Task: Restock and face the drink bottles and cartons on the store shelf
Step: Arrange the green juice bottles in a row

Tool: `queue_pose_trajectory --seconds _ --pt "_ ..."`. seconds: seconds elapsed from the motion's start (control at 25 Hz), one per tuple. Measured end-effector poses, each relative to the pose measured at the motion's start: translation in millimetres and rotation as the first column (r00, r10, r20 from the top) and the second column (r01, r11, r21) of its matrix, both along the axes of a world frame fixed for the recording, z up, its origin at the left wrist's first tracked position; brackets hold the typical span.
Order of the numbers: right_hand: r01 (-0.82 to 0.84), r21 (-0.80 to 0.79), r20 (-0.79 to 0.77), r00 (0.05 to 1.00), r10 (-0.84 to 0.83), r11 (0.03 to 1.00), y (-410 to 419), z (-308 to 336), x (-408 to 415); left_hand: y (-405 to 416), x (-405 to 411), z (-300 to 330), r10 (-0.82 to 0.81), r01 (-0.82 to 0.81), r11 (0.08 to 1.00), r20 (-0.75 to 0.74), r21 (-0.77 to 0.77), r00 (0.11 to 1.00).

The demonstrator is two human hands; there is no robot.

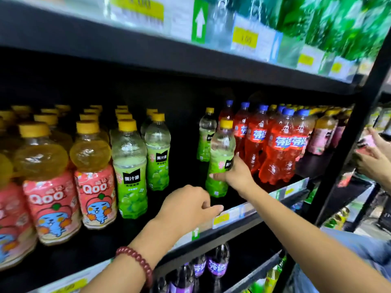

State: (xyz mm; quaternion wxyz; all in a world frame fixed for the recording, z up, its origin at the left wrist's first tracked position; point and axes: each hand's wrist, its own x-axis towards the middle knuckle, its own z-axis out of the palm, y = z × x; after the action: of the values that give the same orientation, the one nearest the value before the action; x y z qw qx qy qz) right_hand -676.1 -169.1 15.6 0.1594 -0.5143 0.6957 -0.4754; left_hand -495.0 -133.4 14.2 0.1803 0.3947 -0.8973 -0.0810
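Nearest to me I see the left forearm with a dark red bead bracelet on the wrist; it reaches up to the front edge of the middle shelf. The left hand hangs just above this edge with its fingers loosely curled and it holds nothing. A little further, the right arm stretches across from the lower right, and the right hand grips a green grape drink bottle around its lower label; the bottle is upright with a yellow cap, and its base is at the shelf board or just over it, I cannot tell which. Just behind it stands a second grape bottle. Between these and two more grape bottles on the left there is a dark gap on the shelf. Further left stand rows of Qoo bottles with yellow caps. To the right of the held bottle, touching close, are the red soda bottles with blue caps. At the far right edge, behind the black shelf post, the hands of another person are at the neighbour shelf. Below, I see purple soda bottles, and above, blurred price tags.
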Motion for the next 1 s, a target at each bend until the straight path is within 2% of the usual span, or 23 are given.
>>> queue_pose_trajectory --seconds 0.16,0.28,0.36,0.44,0.52,0.56,0.6,0.64,0.68,0.72,0.76,0.8,0.84,0.88,0.92,1.0 --pt "-0.089 -0.161 0.033 0.995 0.096 0.983 55.3 11.3 37.3 14.1 36.5 14.9 0.149 -0.144 0.989 -0.345 0.04 0.927" --pt "-0.137 -0.22 0.002 0.99 0.141 0.966 96.2 29.6 75.7 37.3 45.0 32.8 0.14 -0.102 0.99 -0.568 0.099 0.811" --pt "-0.158 -0.206 -0.082 0.986 0.144 0.966 123.8 38.9 100.9 60.9 45.3 50.7 0.094 -0.071 0.996 -0.692 0.062 0.716" --pt "-0.187 -0.192 -0.163 0.974 0.157 0.963 145.5 43.6 122.4 79.2 49.7 66.2 0.102 -0.143 0.99 -0.73 0.006 0.676" --pt "-0.227 -0.181 -0.22 0.958 0.186 0.957 160.7 47.5 134.3 88.0 60.8 76.1 0.137 -0.22 0.975 -0.704 -0.028 0.697" --pt "-0.255 -0.16 -0.25 0.945 0.211 0.953 166.0 49.5 135.6 91.2 67.6 79.3 0.13 -0.206 0.978 -0.716 -0.019 0.685" --pt "-0.308 -0.131 -0.24 0.932 0.271 0.942 169.5 50.5 133.4 93.0 74.6 80.4 0.117 -0.168 0.986 -0.752 0.007 0.649" --pt "-0.395 -0.086 -0.156 0.912 0.379 0.915 172.0 51.0 128.7 95.3 80.6 80.3 0.1 -0.126 0.992 -0.797 0.03 0.596" --pt "-0.532 -0.032 0.011 0.847 0.532 0.846 174.7 50.7 122.4 98.8 84.7 81.6 0.089 -0.078 0.995 -0.841 0.056 0.533" --pt "-0.69 -0.03 0.245 0.696 0.675 0.723 180.2 49.5 118.1 102.0 87.7 81.7 0.079 -0.021 0.997 -0.884 0.078 0.46" --pt "-0.796 -0.065 0.427 0.523 0.738 0.602 186.4 48.4 115.9 105.7 89.4 81.6 0.071 0.03 0.995 -0.916 0.091 0.394" --pt "-0.846 -0.114 0.52 0.396 0.757 0.521 189.9 46.1 115.0 109.7 89.8 80.9 0.062 0.066 0.994 -0.932 0.091 0.357" --pt "-0.852 -0.152 0.532 0.356 0.768 0.5 193.3 44.0 116.0 114.0 89.6 80.9 0.058 0.092 0.991 -0.933 0.097 0.354" --pt "-0.826 -0.18 0.512 0.385 0.768 0.534 196.1 42.4 118.7 117.2 88.4 80.8 0.056 0.107 0.989 -0.925 0.104 0.376" --pt "-0.768 -0.183 0.457 0.486 0.744 0.614 198.8 41.7 124.2 119.1 87.0 79.7 0.066 0.096 0.989 -0.913 0.114 0.403" --pt "-0.556 -0.155 0.156 0.802 0.576 0.816 205.8 40.6 137.1 120.4 84.4 79.7 0.102 -0.006 0.994 -0.887 0.111 0.451"
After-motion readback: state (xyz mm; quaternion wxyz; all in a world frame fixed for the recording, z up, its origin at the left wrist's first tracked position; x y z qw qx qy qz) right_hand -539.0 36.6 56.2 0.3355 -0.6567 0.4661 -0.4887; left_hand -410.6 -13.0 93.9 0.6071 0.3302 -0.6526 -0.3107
